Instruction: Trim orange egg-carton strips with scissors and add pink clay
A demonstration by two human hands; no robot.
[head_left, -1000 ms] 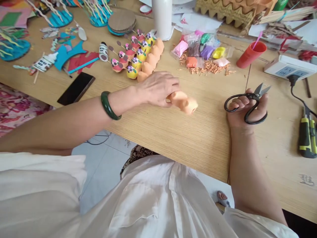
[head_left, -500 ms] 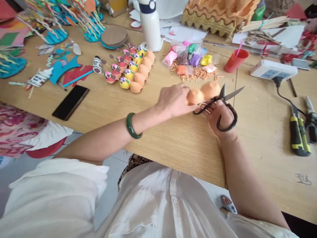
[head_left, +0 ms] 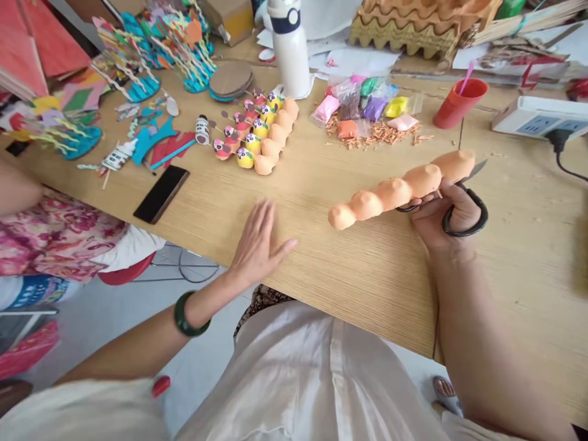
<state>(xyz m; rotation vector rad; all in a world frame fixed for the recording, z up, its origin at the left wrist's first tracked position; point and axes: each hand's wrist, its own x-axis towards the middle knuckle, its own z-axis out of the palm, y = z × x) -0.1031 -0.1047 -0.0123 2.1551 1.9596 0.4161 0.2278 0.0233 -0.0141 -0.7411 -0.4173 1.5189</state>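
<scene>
My right hand [head_left: 441, 214] is closed round black scissors [head_left: 462, 211] and also pinches a strip of orange egg-carton cups [head_left: 399, 190], held just above the wooden table [head_left: 349, 257]. The strip points left and slightly down. My left hand [head_left: 258, 245] lies open and flat on the table near its front edge, fingers spread, holding nothing. A green bangle [head_left: 186, 315] is on that wrist.
Painted carton cups with faces [head_left: 255, 138] stand in rows behind. Bags of coloured clay [head_left: 367, 107], a red cup [head_left: 459, 101], a white bottle [head_left: 289, 49], a power strip [head_left: 535, 116] and a black phone [head_left: 162, 193] lie around. Another person's patterned clothing [head_left: 50, 233] is at left.
My left hand has let go of the orange strip and dropped flat onto the table to the left. My right hand now holds the strip together with the scissors.
</scene>
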